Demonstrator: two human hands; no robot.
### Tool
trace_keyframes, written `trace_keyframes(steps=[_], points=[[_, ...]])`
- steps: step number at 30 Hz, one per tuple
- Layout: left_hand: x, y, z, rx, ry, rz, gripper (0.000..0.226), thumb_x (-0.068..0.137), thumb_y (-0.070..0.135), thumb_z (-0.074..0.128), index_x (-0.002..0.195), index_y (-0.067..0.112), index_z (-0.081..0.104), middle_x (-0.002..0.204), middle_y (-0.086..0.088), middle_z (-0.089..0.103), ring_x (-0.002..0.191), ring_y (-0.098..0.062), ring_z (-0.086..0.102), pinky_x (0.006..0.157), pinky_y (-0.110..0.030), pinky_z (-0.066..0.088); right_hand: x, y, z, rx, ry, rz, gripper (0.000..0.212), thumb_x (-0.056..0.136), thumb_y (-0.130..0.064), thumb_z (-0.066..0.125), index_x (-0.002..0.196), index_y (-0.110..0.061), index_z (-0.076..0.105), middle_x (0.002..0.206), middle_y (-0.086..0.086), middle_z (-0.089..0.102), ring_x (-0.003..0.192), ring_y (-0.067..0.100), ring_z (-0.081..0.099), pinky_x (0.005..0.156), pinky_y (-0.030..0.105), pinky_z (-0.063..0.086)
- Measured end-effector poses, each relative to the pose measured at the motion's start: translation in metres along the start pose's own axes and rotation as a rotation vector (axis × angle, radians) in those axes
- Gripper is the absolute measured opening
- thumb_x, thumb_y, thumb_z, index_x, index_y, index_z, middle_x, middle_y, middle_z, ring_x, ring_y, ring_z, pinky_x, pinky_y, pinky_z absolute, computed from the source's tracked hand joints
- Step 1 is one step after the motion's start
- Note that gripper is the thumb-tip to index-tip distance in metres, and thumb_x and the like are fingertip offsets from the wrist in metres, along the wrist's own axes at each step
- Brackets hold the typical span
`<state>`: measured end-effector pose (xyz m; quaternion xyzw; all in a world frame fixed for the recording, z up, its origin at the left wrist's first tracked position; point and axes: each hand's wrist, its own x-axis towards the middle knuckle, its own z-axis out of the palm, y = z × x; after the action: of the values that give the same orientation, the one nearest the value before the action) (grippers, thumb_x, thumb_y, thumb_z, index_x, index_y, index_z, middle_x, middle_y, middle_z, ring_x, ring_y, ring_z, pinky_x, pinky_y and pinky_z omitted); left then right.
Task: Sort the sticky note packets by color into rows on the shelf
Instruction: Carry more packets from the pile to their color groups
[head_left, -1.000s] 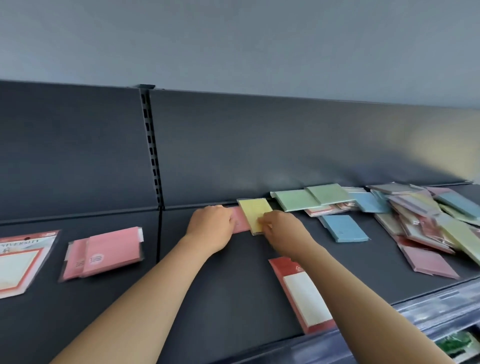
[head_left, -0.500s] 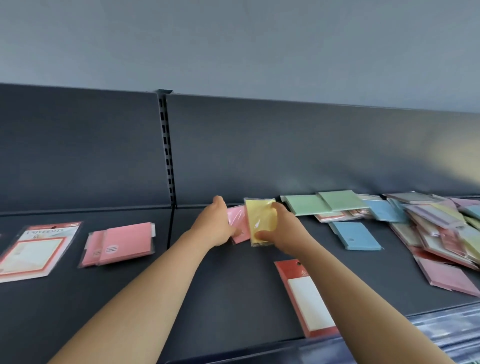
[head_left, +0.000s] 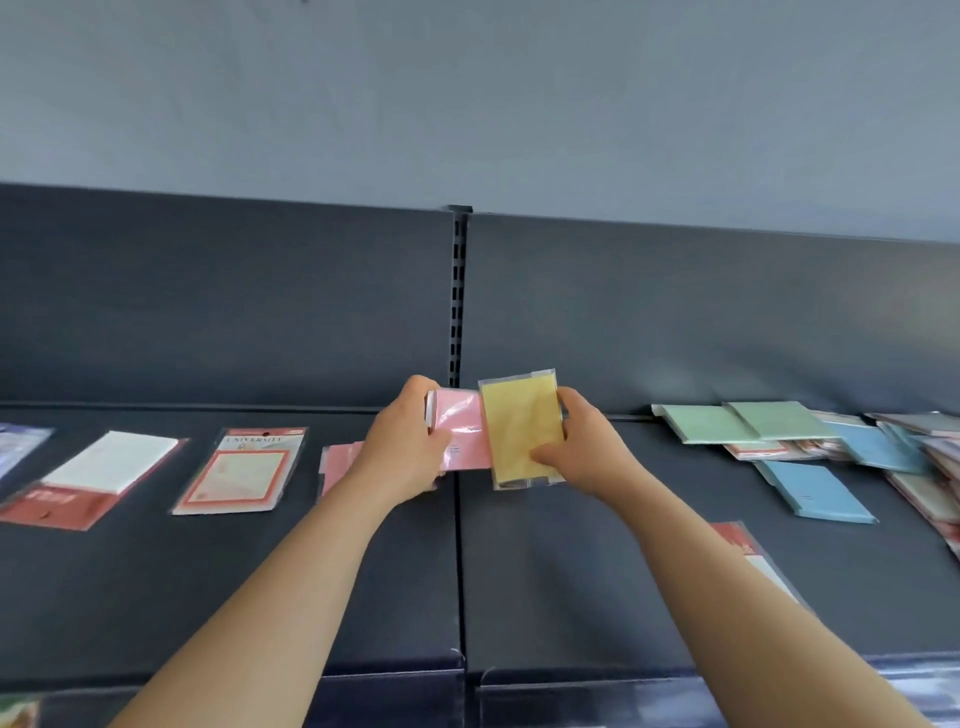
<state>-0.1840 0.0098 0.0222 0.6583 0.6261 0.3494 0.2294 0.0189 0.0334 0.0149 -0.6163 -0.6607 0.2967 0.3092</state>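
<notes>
Pink packet (head_left: 460, 426), part-hidden behind yellow packet (head_left: 519, 426): left grip (head_left: 405, 449) holds pink, right grip (head_left: 589, 452) yellow (mixed heap (head_left: 831, 441), three o'clock).

A plain, matte blue-grey wall (head_left: 467, 93) filled the upper part of the view. Below it ran a flat dark grey metal back panel (head_left: 208, 301), split by a narrow black slotted upright (head_left: 457, 312) whose cap stood just above the panel's top edge. The dark grey shelf deck (head_left: 156, 597) lay in two sections that met at a straight seam (head_left: 460, 571) in line with the upright. A bluish front strip (head_left: 623, 696) edged the deck. Soft light left a pale sheen on the panel's right end.
</notes>
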Motion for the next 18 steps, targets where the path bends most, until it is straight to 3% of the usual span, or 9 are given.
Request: trace_keyframes(steps=[2,5,10,14,18], points=[[-0.001,-0.012,-0.020,-0.006,0.031,-0.019,0.032,0.094,0.012,0.053,0.122,0.024,0.043,0.107,0.002,0.056,0.093,-0.018,0.056,0.059,-0.020,0.041,0.000,-0.014,0.011,0.027,-0.012,0.001,0.050,0.080,-0.005,0.062,0.124,-0.021,0.045,0.101,-0.001,0.064,0.088,0.016,0.063,0.063,0.025,0.051],[-0.002,-0.033,-0.045,-0.038,0.048,-0.074,0.037,0.092,0.011,0.055,0.125,0.025,0.046,0.107,0.002,0.060,0.095,-0.019,0.058,0.065,-0.027,0.045,0.000,-0.032,0.025,0.052,-0.009,0.014,0.041,0.082,-0.005,0.061,0.120,-0.017,0.048,0.107,0.002,0.063,0.092,0.019,0.063,0.068,0.029,0.050],[-0.004,-0.063,-0.064,-0.068,0.001,-0.162,0.032,0.092,0.014,0.057,0.120,0.025,0.045,0.104,-0.002,0.063,0.088,-0.021,0.060,0.052,-0.025,0.039,-0.004,-0.053,0.047,0.157,0.015,0.072,0.037,0.083,-0.001,0.057,0.116,-0.015,0.049,0.107,0.003,0.061,0.095,0.021,0.062,0.072,0.039,0.059],[0.002,-0.076,-0.064,-0.042,-0.030,-0.214,0.025,0.092,0.016,0.058,0.115,0.014,0.047,0.107,-0.005,0.063,0.091,-0.024,0.061,0.054,-0.027,0.041,-0.011,-0.061,0.064,0.192,0.029,0.099,0.048,0.084,0.001,0.054,0.128,-0.014,0.045,0.108,0.000,0.057,0.090,0.016,0.061,0.053,0.025,0.053],[0.004,-0.087,-0.061,0.037,-0.053,-0.211,0.022,0.088,0.016,0.060,0.108,0.009,0.054,0.104,-0.006,0.063,0.090,-0.026,0.060,0.068,-0.034,0.048,-0.020,-0.062,0.075,0.197,0.059,0.118,0.053,0.085,0.001,0.053,0.134,-0.016,0.043,0.107,-0.003,0.057,0.090,0.016,0.062,0.053,0.023,0.053]])
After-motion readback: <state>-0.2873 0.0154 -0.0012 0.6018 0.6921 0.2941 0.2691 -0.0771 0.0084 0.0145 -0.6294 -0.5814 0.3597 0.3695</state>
